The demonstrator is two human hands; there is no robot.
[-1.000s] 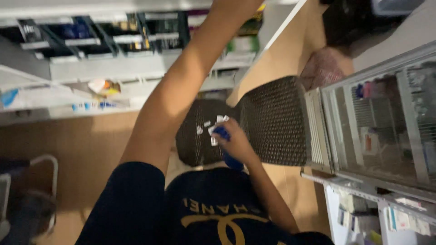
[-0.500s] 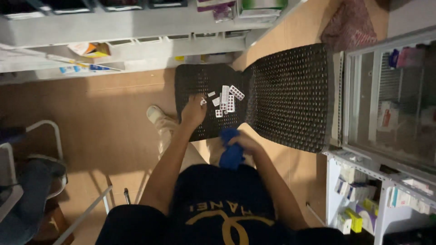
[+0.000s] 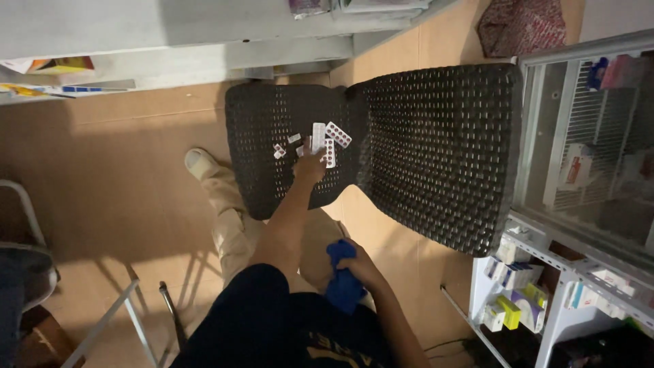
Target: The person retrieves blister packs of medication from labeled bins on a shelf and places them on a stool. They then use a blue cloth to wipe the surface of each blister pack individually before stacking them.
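Now L hand (image 3: 311, 165) on blister packs (image 3: 325, 141), R hand (image 3: 361, 267) gripping blue cloth (image 3: 343, 279)

A pale shoe (image 3: 199, 162) rests on the wooden floor (image 3: 116, 170) at about nine o'clock of centre. A glass-fronted cabinet (image 3: 586, 143) stands at three o'clock, with a white rack of small boxes (image 3: 518, 300) below it at five. A dark red patterned cloth (image 3: 521, 27) lies at one o'clock. White shelving (image 3: 170, 34) runs along twelve o'clock. A metal chair frame (image 3: 27, 225) sits at eight.
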